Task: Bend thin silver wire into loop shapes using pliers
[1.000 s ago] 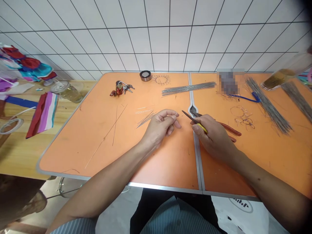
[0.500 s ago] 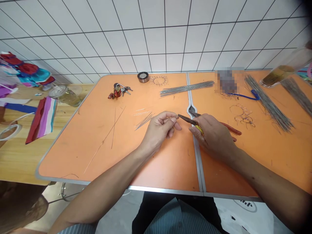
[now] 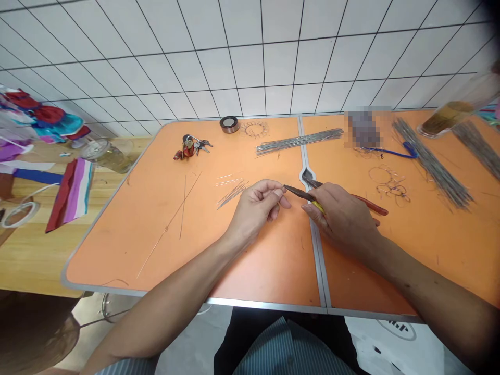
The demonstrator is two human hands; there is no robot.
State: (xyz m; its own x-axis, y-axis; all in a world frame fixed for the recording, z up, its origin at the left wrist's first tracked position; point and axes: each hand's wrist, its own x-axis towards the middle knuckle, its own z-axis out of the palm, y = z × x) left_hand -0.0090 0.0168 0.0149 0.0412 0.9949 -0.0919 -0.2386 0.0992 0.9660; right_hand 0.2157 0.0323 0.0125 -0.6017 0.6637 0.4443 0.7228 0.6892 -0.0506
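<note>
My right hand (image 3: 344, 213) is closed round pliers (image 3: 299, 192) with dark jaws and a yellow part at the grip. The jaw tips point left and meet the fingertips of my left hand (image 3: 258, 205). That hand is pinched, thumb against forefinger; whatever it holds is too small to make out. Behind my right hand lies a second tool with red handles (image 3: 373, 205). Short thin wires (image 3: 231, 195) lie just left of my left hand. Farther left, two long thin wires (image 3: 167, 227) cross on the orange table (image 3: 265, 271).
Keys (image 3: 195, 146), a tape roll (image 3: 228, 124) and a wire bundle (image 3: 299, 141) lie toward the back. At right are wire loops (image 3: 392, 187), another bundle (image 3: 437, 166), a blue cord (image 3: 394, 152) and a tilted jar (image 3: 447, 117). Coloured fabric (image 3: 72, 195) lies on the wooden table.
The jaw tips have shifted very slightly left, toward my left fingertips. The camera view has turned a little. Both hands otherwise keep their pose.
</note>
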